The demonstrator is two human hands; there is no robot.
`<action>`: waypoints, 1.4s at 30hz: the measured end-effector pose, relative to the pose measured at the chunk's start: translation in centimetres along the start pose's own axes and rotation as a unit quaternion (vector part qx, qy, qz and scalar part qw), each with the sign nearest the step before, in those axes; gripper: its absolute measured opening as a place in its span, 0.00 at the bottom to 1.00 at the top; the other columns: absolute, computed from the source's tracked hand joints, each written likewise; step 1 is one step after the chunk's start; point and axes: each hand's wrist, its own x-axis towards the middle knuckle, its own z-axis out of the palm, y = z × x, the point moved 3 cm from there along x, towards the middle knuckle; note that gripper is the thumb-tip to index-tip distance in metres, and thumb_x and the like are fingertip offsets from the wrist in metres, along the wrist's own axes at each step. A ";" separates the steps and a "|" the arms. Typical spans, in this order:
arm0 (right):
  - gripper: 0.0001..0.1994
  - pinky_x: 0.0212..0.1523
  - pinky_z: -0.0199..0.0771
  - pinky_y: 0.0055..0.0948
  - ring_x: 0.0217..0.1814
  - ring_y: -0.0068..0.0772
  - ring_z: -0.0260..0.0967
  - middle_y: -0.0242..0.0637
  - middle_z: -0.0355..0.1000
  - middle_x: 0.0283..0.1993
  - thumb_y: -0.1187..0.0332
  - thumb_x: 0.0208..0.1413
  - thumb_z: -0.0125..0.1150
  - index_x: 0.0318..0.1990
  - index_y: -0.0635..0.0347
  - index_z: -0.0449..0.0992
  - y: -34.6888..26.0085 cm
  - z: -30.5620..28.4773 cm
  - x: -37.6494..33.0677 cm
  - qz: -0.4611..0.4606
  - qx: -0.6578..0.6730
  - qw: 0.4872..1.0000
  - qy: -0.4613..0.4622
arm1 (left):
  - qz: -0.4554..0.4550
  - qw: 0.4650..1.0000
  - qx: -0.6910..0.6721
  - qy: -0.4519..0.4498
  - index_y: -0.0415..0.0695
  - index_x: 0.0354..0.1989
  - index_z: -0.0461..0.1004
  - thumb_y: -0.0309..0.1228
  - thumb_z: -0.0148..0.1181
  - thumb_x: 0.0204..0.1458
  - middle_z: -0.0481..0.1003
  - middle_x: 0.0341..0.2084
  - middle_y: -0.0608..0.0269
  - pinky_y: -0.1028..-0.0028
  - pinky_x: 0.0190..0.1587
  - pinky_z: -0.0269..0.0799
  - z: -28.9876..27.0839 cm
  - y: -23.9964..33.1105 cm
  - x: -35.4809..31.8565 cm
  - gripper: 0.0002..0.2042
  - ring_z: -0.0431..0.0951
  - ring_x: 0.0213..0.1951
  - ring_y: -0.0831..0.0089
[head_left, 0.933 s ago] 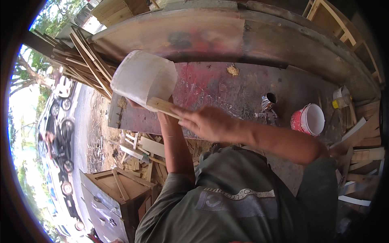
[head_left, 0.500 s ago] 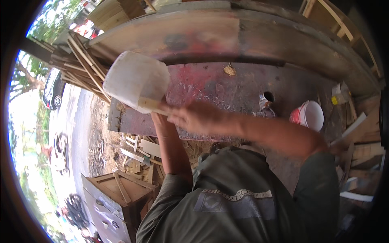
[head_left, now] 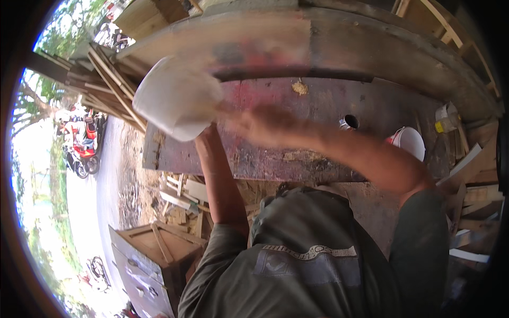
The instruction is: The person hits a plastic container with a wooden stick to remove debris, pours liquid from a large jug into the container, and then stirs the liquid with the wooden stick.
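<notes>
A white translucent plastic tub (head_left: pixel 177 98) is held up over the left end of a red-stained workbench (head_left: pixel 318 159). My left forearm rises straight to it, and my left hand (head_left: pixel 205 137) is mostly hidden beneath the tub, gripping it. My right hand (head_left: pixel 260 124) reaches across from the right and sits just beside the tub. It is smeared by motion, so its fingers and anything in them cannot be made out.
A red and white bucket (head_left: pixel 407 142) and a small round tin (head_left: pixel 347 123) stand on the bench's right part. Long wooden slats (head_left: pixel 111 79) are stacked at the left, with a wooden crate (head_left: pixel 154 249) below. Parked motorbikes (head_left: pixel 82 148) line the road.
The tub has tilted and dropped slightly toward the bench. My right hand, earlier holding a wooden stick under the tub, is now blurred in motion and the stick no longer shows.
</notes>
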 end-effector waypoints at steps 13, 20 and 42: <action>0.28 0.30 0.83 0.41 0.19 0.33 0.73 0.38 0.71 0.19 0.53 0.71 0.49 0.76 0.41 0.56 -1.0 2.0 -2.9 -0.057 -0.019 0.997 0.038 | -0.014 0.999 0.027 0.012 0.44 0.74 0.53 0.55 0.48 0.65 0.60 0.69 0.46 0.46 0.71 0.59 0.8 0.3 -0.4 0.36 0.62 0.68 0.49; 0.26 0.26 0.79 0.44 0.18 0.34 0.73 0.39 0.76 0.22 0.56 0.69 0.55 0.72 0.48 0.64 -0.8 1.5 -2.2 -0.041 -0.025 0.997 0.061 | -0.036 0.999 0.014 0.002 0.45 0.74 0.53 0.54 0.48 0.65 0.59 0.69 0.45 0.45 0.71 0.58 -0.8 -0.8 0.0 0.35 0.62 0.68 0.49; 0.22 0.16 0.54 0.18 0.19 0.14 0.55 0.26 0.64 0.30 0.60 0.69 0.56 0.65 0.62 0.70 21.3 -3.4 -18.9 0.165 0.496 0.720 0.455 | -0.108 0.899 -0.421 0.048 0.52 0.74 0.57 0.63 0.48 0.60 0.56 0.73 0.52 0.38 0.75 0.34 0.2 0.4 -1.6 0.38 0.48 0.74 0.40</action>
